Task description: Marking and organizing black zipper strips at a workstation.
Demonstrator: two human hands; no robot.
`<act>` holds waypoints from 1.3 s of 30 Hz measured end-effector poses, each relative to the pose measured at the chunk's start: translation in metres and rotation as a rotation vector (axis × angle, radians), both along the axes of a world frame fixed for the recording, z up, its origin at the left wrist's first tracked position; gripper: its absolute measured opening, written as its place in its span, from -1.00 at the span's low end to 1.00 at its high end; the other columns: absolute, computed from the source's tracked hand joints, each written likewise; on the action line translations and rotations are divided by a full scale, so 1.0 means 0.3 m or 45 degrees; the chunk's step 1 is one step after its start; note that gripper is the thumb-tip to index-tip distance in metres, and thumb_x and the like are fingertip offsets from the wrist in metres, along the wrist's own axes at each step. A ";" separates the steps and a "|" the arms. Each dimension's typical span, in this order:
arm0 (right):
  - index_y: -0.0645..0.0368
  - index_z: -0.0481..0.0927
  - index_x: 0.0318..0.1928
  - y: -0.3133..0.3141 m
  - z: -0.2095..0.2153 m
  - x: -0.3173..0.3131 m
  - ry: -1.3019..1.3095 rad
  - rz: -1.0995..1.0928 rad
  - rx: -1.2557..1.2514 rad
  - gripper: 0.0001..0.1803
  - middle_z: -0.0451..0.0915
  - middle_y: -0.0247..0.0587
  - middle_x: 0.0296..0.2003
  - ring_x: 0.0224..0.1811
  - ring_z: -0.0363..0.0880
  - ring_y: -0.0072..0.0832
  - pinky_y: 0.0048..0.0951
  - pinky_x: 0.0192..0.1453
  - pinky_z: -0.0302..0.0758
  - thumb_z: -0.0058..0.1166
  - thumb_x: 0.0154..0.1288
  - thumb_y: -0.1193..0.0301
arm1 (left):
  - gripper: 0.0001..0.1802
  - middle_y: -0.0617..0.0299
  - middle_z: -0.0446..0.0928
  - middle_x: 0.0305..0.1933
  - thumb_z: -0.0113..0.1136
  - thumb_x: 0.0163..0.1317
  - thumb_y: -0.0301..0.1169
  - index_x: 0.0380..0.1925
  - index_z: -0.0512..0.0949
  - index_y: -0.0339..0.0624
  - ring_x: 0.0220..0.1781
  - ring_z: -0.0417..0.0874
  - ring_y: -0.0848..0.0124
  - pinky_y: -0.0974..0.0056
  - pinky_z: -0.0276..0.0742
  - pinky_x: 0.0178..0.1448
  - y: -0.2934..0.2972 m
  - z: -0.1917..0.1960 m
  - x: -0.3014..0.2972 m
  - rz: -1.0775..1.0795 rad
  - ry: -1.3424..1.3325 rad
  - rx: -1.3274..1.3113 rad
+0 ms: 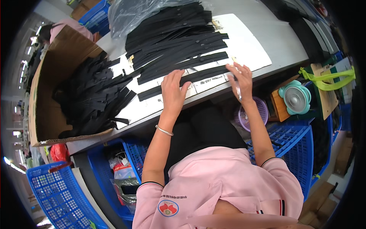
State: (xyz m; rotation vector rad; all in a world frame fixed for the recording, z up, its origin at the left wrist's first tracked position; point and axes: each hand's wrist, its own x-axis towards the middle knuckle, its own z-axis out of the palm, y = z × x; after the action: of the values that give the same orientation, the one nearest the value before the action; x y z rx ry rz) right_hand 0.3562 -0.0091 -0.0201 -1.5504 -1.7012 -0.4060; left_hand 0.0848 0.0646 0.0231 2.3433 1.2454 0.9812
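A single black fabric strip (150, 94) lies nearest me along the front of a white board (249, 45). My left hand (174, 89) rests over its middle, fingers extended and thumb apart. At the strip's right end is my right hand (242, 82), fingers bent, with a slim shiny tool (239, 92) tucked against the palm; its kind is not clear. Beyond my hands, many black strips (175, 42) lie side by side in overlapping rows, some with small round dots. Dark marks run along the board's near edge.
At the left, a cardboard box (40, 110) lies open toward the board, spilling black strips (89, 91). Clear plastic (129, 17) covers the far strips. Below the table edge are blue crates (291, 149), a purple basket (261, 108) and a teal fan (295, 97). Another person (68, 28) sits far left.
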 end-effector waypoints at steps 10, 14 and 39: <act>0.08 0.70 0.17 -0.015 -0.004 0.068 0.069 -0.018 -0.046 -0.67 0.71 -0.33 0.11 0.25 0.58 -0.34 -0.13 0.50 0.33 0.20 0.43 0.49 | -0.48 0.11 0.50 0.44 0.28 0.43 -0.26 0.33 0.52 -0.17 0.57 0.35 0.07 -0.26 -0.16 0.65 -0.153 -0.091 -0.139 0.239 0.257 0.089; 0.08 0.68 0.19 -0.015 -0.023 0.074 0.041 -0.015 -0.070 -0.68 0.70 -0.31 0.13 0.27 0.56 -0.32 -0.14 0.52 0.31 0.16 0.47 0.48 | -0.40 0.11 0.41 0.52 0.28 0.43 -0.22 0.42 0.45 -0.15 0.64 0.24 0.05 -0.27 -0.27 0.66 -0.188 -0.082 -0.201 0.395 0.347 0.025; 0.37 0.73 -0.21 0.248 0.088 -0.643 0.994 0.657 -0.675 -0.80 0.79 -0.24 -0.19 -0.36 0.71 -0.53 -0.52 -0.32 0.54 0.21 0.43 0.43 | -0.34 0.15 0.43 0.50 0.34 0.35 -0.11 0.39 0.49 -0.13 0.62 0.26 0.12 -0.32 -0.23 0.61 -0.198 -0.105 -0.243 0.490 0.274 0.030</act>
State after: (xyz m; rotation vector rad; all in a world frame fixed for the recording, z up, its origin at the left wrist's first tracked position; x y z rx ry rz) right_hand 0.1632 0.0652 0.0063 -1.2690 -1.5191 0.8700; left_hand 0.0118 0.0051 -0.0085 2.3232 1.8275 0.8680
